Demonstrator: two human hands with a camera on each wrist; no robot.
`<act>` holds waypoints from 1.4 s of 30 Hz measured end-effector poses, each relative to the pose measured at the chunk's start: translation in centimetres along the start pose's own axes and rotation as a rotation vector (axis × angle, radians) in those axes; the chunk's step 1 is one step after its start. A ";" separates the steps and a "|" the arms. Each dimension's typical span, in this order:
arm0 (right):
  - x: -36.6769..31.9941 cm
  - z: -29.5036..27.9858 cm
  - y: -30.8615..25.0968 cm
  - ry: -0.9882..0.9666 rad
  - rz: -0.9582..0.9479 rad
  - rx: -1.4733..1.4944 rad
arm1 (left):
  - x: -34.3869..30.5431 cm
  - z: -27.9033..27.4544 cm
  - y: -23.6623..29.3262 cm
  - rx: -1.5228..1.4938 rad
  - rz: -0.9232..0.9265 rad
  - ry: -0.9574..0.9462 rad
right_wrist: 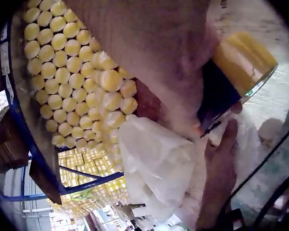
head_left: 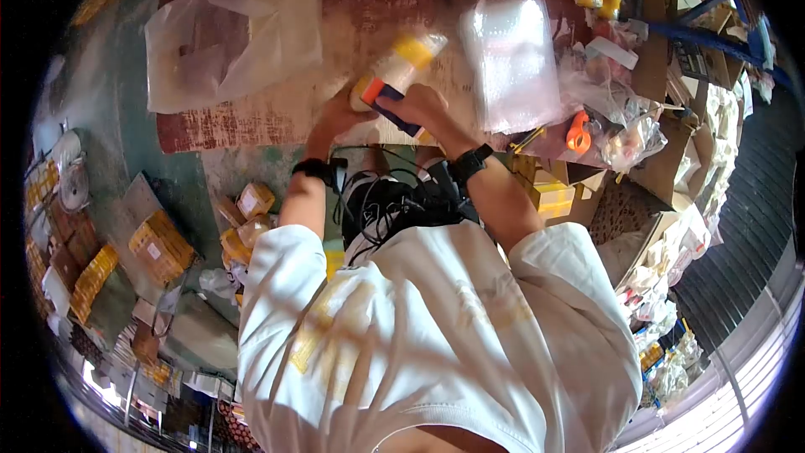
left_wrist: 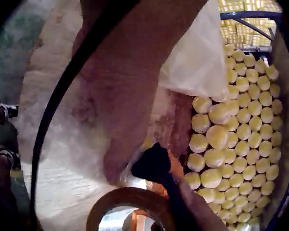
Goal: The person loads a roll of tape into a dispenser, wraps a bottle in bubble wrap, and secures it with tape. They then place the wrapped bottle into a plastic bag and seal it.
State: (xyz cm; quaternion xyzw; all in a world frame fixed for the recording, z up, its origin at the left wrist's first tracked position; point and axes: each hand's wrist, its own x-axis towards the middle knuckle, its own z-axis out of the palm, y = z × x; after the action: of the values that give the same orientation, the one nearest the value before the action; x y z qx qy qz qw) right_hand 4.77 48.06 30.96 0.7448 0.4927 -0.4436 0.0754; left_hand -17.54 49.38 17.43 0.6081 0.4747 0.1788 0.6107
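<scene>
My right hand (head_left: 422, 106) grips a tape dispenser (right_wrist: 220, 92) with a dark blue and orange body and a wide roll of yellowish tape (right_wrist: 248, 60). The dispenser lies across a parcel (head_left: 411, 57) in cloudy clear wrap with a yellow band towards its far end. At the parcel's near left end, my left hand (head_left: 342, 116) holds it, with the dispenser close beside the fingers. In the left wrist view the dispenser's dark part (left_wrist: 154, 163) and the ring of tape (left_wrist: 130, 199) overlap the left fingertips. The parcel is blurred and partly hidden behind the hands.
A large translucent plastic sheet (head_left: 281, 42) lies on the worn table (head_left: 360, 0) to the left. Bubble-wrap bags (head_left: 513, 63) are stacked at the right, beside an orange tape dispenser (head_left: 579, 132) and crumpled plastic (head_left: 625, 109). Many yellow-ended rolls (left_wrist: 253, 115) are piled along the back.
</scene>
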 end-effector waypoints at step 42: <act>1.9 -1.3 -0.2 -0.188 0.004 0.105 | 0.9 -2.2 3.1 0.444 -0.169 0.016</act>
State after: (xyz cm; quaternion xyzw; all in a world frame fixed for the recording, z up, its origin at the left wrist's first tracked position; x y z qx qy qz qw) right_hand 5.64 50.13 30.39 0.7037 0.4582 -0.5366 0.0832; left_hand -17.79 51.96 20.35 0.6841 0.5564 0.0233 0.4711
